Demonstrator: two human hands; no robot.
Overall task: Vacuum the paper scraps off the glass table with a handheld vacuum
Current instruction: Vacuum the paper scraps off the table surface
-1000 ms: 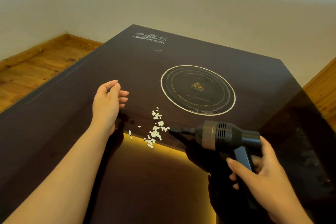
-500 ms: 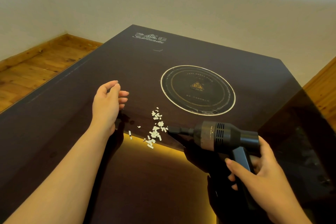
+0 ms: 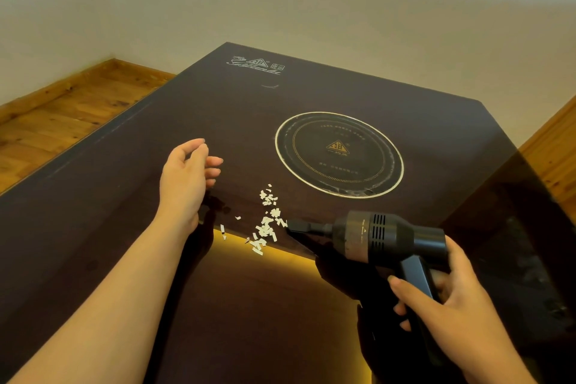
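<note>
So we've got the handheld vacuum (image 3: 383,235) gripped in our right hand (image 3: 448,305), nozzle pointing left, tip touching the paper scraps (image 3: 267,221) on the glass table (image 3: 124,184); left hand (image 3: 187,178) hovers loosely open, empty, beyond them.

Black handheld vacuum (image 3: 377,235) nozzle touches white paper scraps (image 3: 267,221) on dark glass table (image 3: 124,184).

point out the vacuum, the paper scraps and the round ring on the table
vacuum (image 3: 378,235), head view, vented body
paper scraps (image 3: 267,223), head view, middle of the pile
ring (image 3: 339,154), head view, its centre logo
</note>
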